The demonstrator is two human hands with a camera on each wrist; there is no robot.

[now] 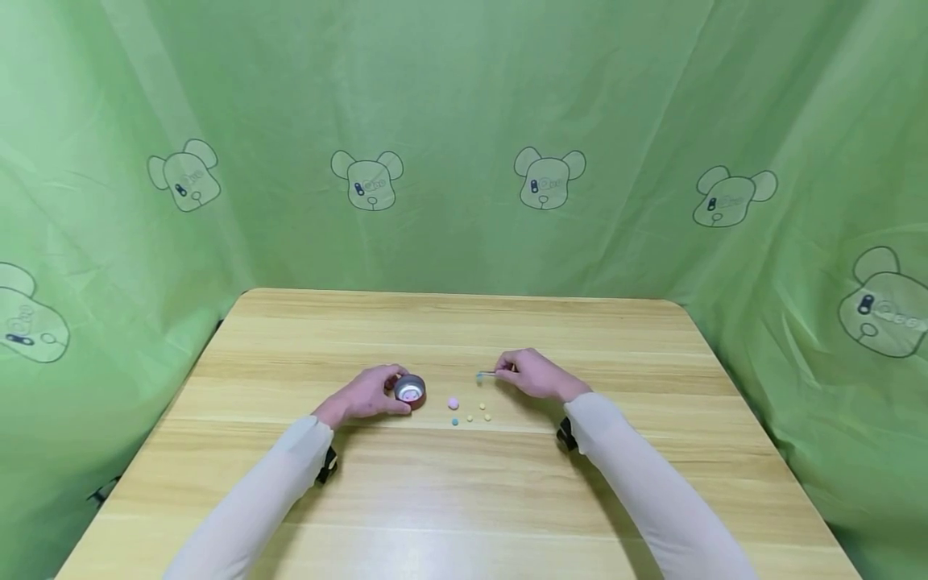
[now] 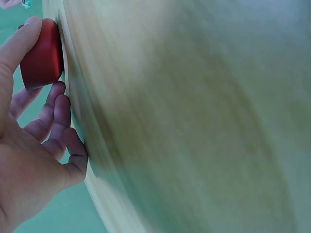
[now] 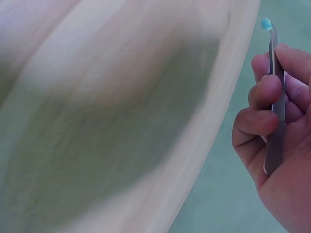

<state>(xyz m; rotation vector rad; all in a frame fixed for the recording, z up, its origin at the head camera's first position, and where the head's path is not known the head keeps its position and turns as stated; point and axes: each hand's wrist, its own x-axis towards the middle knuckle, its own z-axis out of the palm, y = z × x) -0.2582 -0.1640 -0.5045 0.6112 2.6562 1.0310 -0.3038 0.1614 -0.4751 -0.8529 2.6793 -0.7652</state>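
Note:
In the head view my left hand [image 1: 371,392] steadies a small round red tin [image 2: 43,56] on the table, thumb on the near side and fingers behind it. The tin has an open top with a silvery inside, where something pinkish shows. My right hand [image 1: 535,374] grips metal tweezers [image 3: 277,109] between thumb and fingers, to the right of the tin. At the tweezers' tips a small light-blue round piece [image 3: 266,24] is pinched, held above the tabletop. Between the hands lie a pink ball [image 1: 453,403], a blue piece [image 1: 454,422] and three pale yellow pieces [image 1: 482,406].
The wooden table [image 1: 464,491] reaches out on all sides of the hands, its far edge well beyond them. Green curtains [image 1: 457,89] with printed bear heads hang behind and at both sides. Dark bands sit at both wrists, below pale sleeves [image 1: 638,483].

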